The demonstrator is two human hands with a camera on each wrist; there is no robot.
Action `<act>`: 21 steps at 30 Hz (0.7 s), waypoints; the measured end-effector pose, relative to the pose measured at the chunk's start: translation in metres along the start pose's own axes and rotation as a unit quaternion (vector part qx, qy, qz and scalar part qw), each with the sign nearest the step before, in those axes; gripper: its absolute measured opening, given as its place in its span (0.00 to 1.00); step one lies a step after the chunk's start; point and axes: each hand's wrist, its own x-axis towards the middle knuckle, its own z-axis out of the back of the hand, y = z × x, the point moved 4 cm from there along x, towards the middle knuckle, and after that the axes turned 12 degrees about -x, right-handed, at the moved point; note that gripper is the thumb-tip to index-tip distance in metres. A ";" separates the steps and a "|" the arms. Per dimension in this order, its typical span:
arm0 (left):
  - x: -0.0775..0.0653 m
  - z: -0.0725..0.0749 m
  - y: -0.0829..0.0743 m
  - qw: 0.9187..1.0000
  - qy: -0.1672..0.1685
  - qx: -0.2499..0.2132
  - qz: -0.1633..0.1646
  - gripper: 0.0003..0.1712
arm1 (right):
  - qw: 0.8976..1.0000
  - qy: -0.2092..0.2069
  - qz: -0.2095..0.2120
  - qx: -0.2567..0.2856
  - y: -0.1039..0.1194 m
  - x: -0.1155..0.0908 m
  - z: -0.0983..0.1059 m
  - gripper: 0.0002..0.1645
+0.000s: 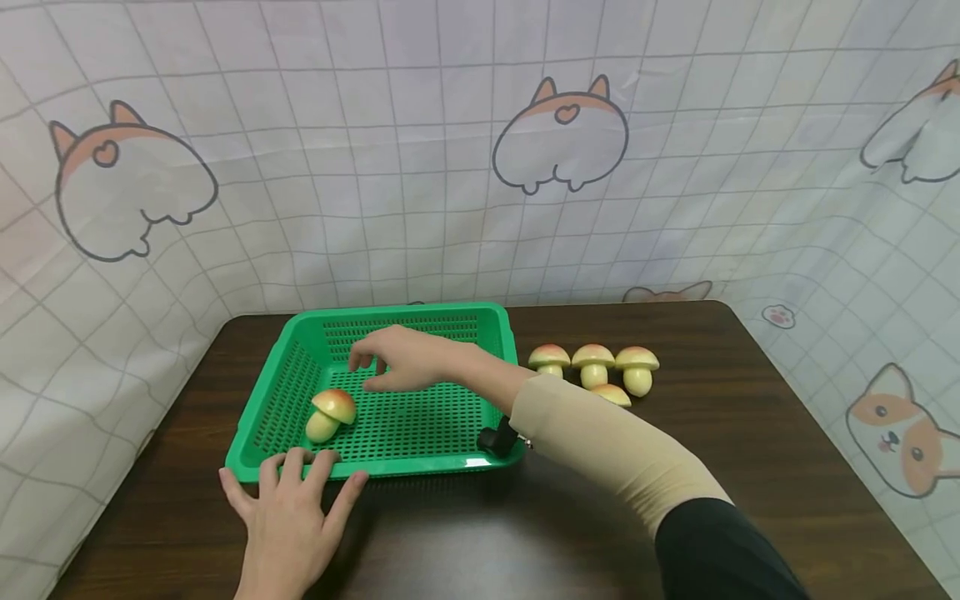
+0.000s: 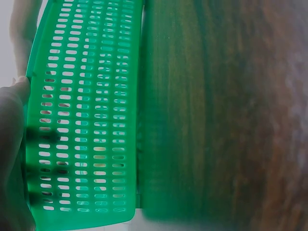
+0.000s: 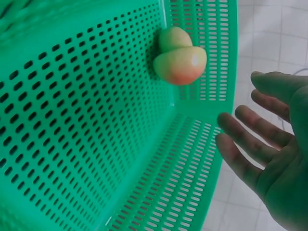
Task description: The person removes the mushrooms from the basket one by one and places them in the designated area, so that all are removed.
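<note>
A toy mushroom with a red-and-yellow cap lies on its side in the left part of a green plastic basket. The right hand hovers over the basket with its fingers loosely bent and nothing in them. In the right wrist view, that hand is apart from the mushroom. At the basket's near left rim, the left hand rests its spread fingers on the edge. The left wrist view shows the basket's slotted side wall, with part of the left hand along the rim.
Several more toy mushrooms stand on the dark wooden table right of the basket, one partly hidden by the right forearm. A black wrist device shows near the basket's right corner. A white gridded cloth hangs behind.
</note>
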 end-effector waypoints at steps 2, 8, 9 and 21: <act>0.000 0.000 0.000 1.000 0.000 0.001 0.001 0.26 | 1.000 0.002 -0.002 0.002 0.000 0.003 -0.001 0.16; 0.000 0.000 0.001 1.000 0.005 0.002 0.003 0.26 | 1.000 0.010 -0.020 0.010 -0.007 0.011 -0.005 0.18; 0.000 0.000 0.001 1.000 0.007 0.002 0.004 0.26 | 1.000 0.011 -0.022 0.013 -0.008 0.012 -0.006 0.18; -0.001 0.000 0.001 1.000 0.012 0.002 0.007 0.27 | 0.998 0.054 -0.026 0.015 -0.013 0.031 -0.027 0.26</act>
